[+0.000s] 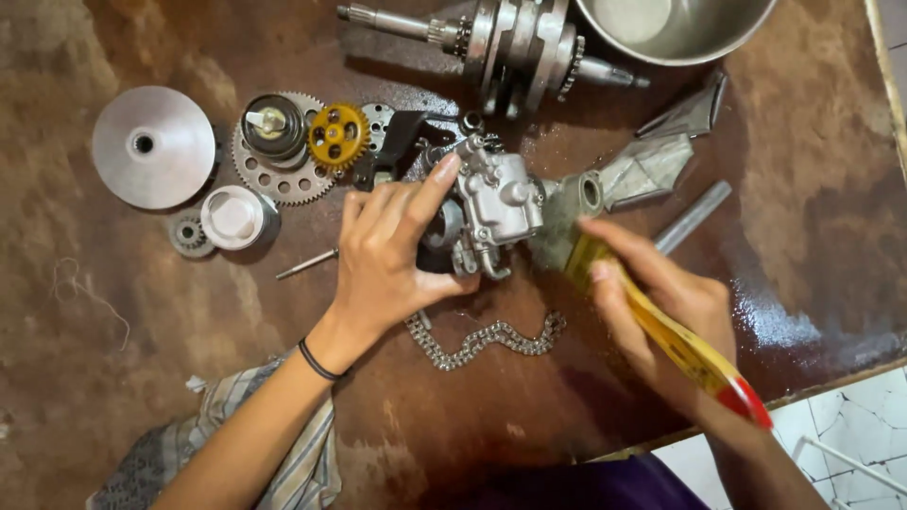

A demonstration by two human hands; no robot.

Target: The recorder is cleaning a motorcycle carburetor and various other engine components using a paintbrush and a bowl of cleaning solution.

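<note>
My left hand (387, 255) grips a silver carburetor (496, 203) at the middle of the brown table, index finger stretched over its top. My right hand (661, 302) holds a paintbrush (661, 326) with a yellow handle and a red tip. The brush's bristles (557, 231) touch the right side of the carburetor. A black band circles my left wrist.
A metal chain (487, 340) lies below the carburetor. At the left sit a pulley disc (153, 146), a toothed gear (279, 175), a yellow gear (338, 135) and a piston (236, 217). A crankshaft (515, 42) and steel bowl (675, 28) are at the top. A striped cloth (274, 444) lies near the front edge.
</note>
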